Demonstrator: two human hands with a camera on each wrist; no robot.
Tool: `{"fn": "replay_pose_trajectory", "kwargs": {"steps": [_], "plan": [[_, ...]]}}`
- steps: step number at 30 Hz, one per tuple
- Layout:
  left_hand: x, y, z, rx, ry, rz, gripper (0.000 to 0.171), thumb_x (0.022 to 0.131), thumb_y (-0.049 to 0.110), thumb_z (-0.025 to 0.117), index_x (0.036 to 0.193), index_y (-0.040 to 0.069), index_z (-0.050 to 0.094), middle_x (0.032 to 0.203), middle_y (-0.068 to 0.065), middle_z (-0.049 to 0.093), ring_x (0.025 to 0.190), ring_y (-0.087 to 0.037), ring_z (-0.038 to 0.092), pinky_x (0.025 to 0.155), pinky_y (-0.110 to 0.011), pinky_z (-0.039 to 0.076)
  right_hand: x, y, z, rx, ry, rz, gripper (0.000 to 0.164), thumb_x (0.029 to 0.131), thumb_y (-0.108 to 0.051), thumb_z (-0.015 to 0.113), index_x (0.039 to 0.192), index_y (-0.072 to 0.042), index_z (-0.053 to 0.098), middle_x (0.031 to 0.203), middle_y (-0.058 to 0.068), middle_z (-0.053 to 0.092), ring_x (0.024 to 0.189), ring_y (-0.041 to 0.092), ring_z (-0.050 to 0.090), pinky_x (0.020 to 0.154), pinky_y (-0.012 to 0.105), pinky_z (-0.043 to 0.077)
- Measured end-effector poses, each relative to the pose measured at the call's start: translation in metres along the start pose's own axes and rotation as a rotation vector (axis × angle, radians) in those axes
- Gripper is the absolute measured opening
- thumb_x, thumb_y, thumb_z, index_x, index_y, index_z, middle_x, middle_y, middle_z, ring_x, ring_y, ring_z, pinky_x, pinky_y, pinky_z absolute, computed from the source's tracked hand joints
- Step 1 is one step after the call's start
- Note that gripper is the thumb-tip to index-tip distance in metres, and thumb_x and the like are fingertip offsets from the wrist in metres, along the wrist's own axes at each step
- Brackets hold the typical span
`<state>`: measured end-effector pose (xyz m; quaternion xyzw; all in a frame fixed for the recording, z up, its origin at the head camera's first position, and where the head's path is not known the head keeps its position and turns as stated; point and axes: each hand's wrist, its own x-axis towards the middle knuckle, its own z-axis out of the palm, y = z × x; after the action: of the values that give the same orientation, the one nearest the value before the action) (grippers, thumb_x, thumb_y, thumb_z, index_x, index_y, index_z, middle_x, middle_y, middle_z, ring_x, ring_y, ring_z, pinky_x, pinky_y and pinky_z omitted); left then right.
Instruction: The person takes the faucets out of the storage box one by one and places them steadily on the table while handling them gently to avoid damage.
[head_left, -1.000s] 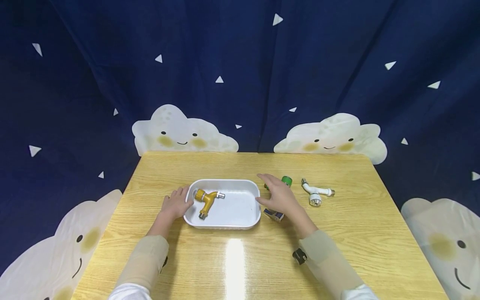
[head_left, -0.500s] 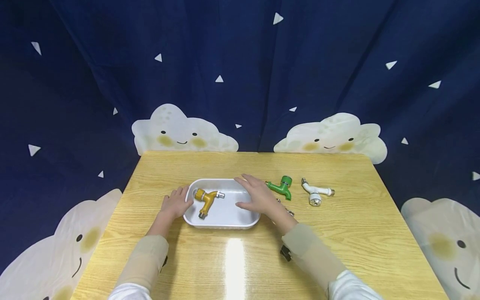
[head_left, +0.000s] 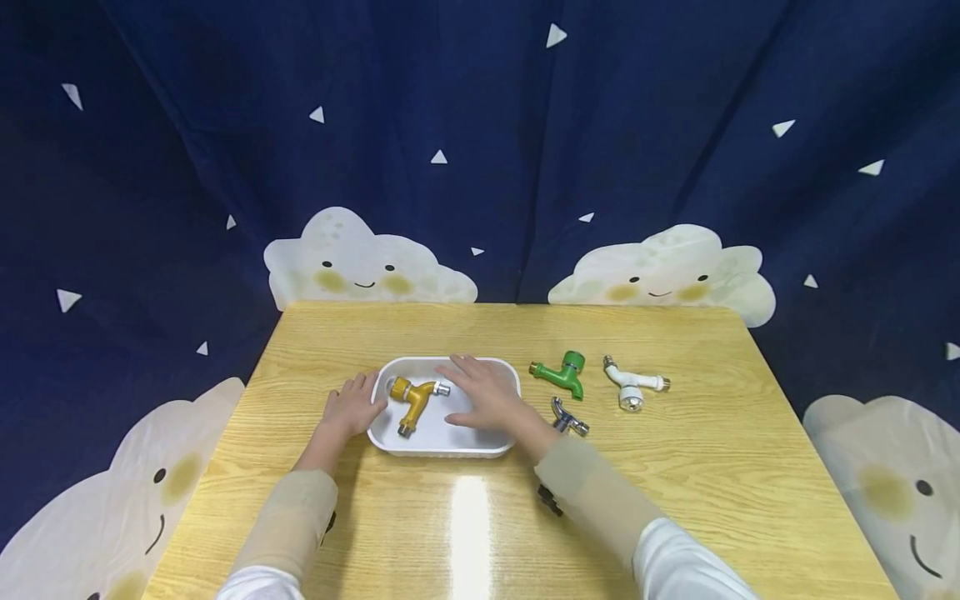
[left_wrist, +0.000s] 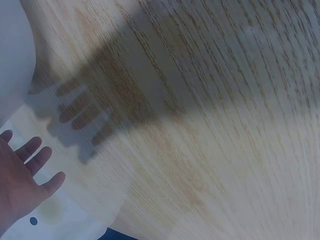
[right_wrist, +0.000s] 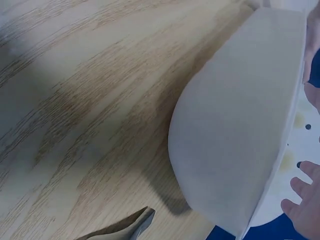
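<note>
A white oblong tray (head_left: 472,433) stands on the table. Inside its left half lies a yellow tap (head_left: 415,402) with metal ends. My left hand (head_left: 350,410) is at the tray's left end, thumb over the rim, fingers extended outside; the left wrist view shows those fingers (left_wrist: 37,160) spread. Above the tray's right half hovers my right hand (head_left: 487,396), fingers apart and holding nothing. Its fingertips point toward the yellow tap, short of touching it. In the right wrist view the tray's outer wall (right_wrist: 235,115) covers part of the scene.
Right of the tray lie a green tap (head_left: 561,375), a white tap (head_left: 633,383) and a chrome tap (head_left: 572,417), the last partly hidden by my right wrist. A wooden table (head_left: 712,467) carries everything. Behind it hangs a dark blue curtain (head_left: 480,100) with clouds.
My right hand has moved left, from beside the green and chrome taps to over the tray, uncovering both taps. The left hand and the yellow tap have stayed put.
</note>
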<state>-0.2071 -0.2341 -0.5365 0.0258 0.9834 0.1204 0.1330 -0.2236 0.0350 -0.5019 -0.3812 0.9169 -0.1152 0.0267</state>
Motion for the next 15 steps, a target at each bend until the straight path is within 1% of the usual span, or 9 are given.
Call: {"fn": "replay_pose_trajectory", "kwargs": {"steps": [5, 10, 15], "plan": [[0.001, 0.0, 0.0, -0.003, 0.004, 0.0, 0.067, 0.09, 0.04, 0.037, 0.143, 0.003, 0.022, 0.143, -0.024, 0.028, 0.128, -0.043, 0.028, 0.098, -0.064, 0.023, 0.006, -0.005, 0.005, -0.003, -0.03, -0.012, 0.082, 0.078, -0.057, 0.059, 0.146, -0.026, 0.024, 0.151, 0.01, 0.02, 0.136, 0.034, 0.021, 0.107, 0.053, 0.02], [0.0, 0.0, 0.0, -0.008, 0.002, -0.002, 0.067, 0.09, 0.04, 0.038, 0.143, 0.003, 0.022, 0.143, -0.025, 0.027, 0.129, -0.044, 0.026, 0.099, -0.065, 0.022, 0.013, -0.008, 0.013, -0.043, -0.045, -0.026, 0.083, 0.078, -0.059, 0.058, 0.146, -0.027, 0.024, 0.15, 0.009, 0.021, 0.136, 0.031, 0.022, 0.109, 0.05, 0.019], [-0.001, 0.001, -0.001, -0.022, -0.007, -0.006, 0.067, 0.09, 0.039, 0.038, 0.144, 0.003, 0.021, 0.144, -0.024, 0.026, 0.13, -0.044, 0.025, 0.1, -0.065, 0.019, 0.02, -0.015, 0.019, -0.045, -0.074, -0.015, 0.082, 0.077, -0.058, 0.059, 0.145, -0.027, 0.025, 0.15, 0.01, 0.023, 0.136, 0.03, 0.023, 0.109, 0.05, 0.018]]}}
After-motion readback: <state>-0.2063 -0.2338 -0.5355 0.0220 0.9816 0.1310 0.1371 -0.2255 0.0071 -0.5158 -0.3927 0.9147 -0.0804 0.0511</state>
